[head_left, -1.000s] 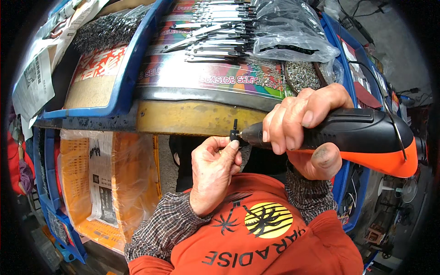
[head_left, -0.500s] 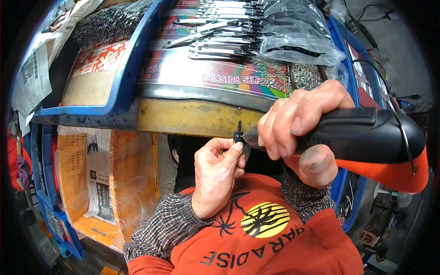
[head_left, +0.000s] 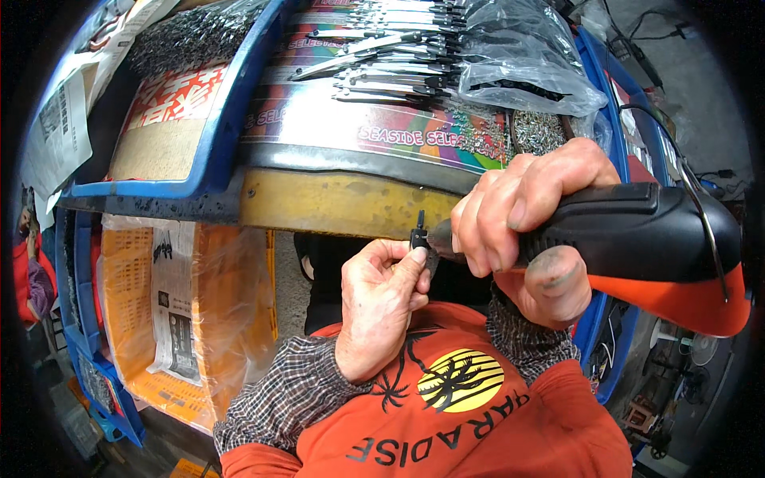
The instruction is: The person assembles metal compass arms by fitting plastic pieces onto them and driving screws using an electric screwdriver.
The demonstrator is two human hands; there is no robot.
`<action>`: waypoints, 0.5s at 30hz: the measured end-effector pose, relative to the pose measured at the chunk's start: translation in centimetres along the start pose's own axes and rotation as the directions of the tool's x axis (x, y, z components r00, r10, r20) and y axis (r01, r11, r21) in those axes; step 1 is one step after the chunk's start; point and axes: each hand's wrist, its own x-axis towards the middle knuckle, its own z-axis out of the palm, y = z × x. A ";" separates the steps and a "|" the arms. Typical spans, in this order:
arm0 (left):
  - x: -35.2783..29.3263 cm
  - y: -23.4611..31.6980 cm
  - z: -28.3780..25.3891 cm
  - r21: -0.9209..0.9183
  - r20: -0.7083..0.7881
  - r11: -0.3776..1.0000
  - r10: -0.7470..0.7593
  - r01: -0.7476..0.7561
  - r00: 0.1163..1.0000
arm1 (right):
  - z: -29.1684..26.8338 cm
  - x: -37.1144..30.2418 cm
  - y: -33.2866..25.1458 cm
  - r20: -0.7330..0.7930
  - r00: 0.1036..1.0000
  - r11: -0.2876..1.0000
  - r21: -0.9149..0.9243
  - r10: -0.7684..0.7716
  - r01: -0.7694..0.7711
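Between thumb and fingers, my left hand (head_left: 381, 307) pinches a small black part (head_left: 418, 233) just off the near edge of the bench. My right hand (head_left: 532, 215) is wrapped round the front of a black and orange electric screwdriver (head_left: 645, 227), held nearly level. Its tip meets the right side of the black part; the exact contact is too small to make out. On the bench beyond lie several slim black-and-silver strips (head_left: 390, 68) in a row. Small loose screws (head_left: 478, 131) are scattered to the right of them, beside a round container of screws (head_left: 538, 131).
A blue tray (head_left: 211, 151) with a heap of dark parts (head_left: 187, 40) stands on the left. Clear plastic bags (head_left: 530, 72) lie at the back right. Below the bench, left, is an orange crate (head_left: 211, 319) lined with plastic. The bench's yellow edge (head_left: 319, 203) runs before me.
The view has shifted slightly. Both hands, the black part and the screwdriver keep nearly the same pose against each other.
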 end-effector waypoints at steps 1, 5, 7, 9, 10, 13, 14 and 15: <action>0.0 -0.1 0.0 0.001 0.004 1.000 0.012 -0.012 1.000 | -0.2 0.1 0.0 0.029 0.999 0.996 -0.077 -0.030 0.032; 0.2 -0.1 0.0 0.033 -0.016 0.999 -0.004 0.004 1.000 | -0.1 0.0 -0.2 0.027 1.000 0.999 -0.047 -0.013 0.014; 0.3 -0.3 -0.2 0.064 -0.002 0.997 0.043 -0.043 0.999 | 0.0 -0.1 -0.2 0.010 1.000 1.000 0.017 0.025 -0.025; 0.5 -0.7 -0.5 0.062 0.005 0.996 0.070 -0.070 0.998 | 0.0 0.6 2.4 0.207 0.955 0.951 0.269 -0.212 0.153; 0.5 -0.8 -0.5 0.061 0.017 0.994 0.093 -0.094 0.996 | -0.1 0.1 3.3 0.112 0.961 0.917 0.343 -0.254 0.203; 0.6 -0.6 -0.5 0.042 -0.004 0.999 0.033 -0.033 0.999 | -0.5 0.4 1.2 0.076 0.985 0.960 0.249 -0.152 0.129; 0.7 -0.8 -0.7 0.040 0.004 0.998 0.044 -0.044 0.999 | -0.5 0.6 0.4 0.112 0.994 0.998 0.070 -0.005 -0.003; 0.7 -0.9 -0.6 0.041 0.006 0.998 0.045 -0.045 0.999 | -0.4 0.6 0.4 0.111 0.994 0.998 0.069 -0.007 -0.001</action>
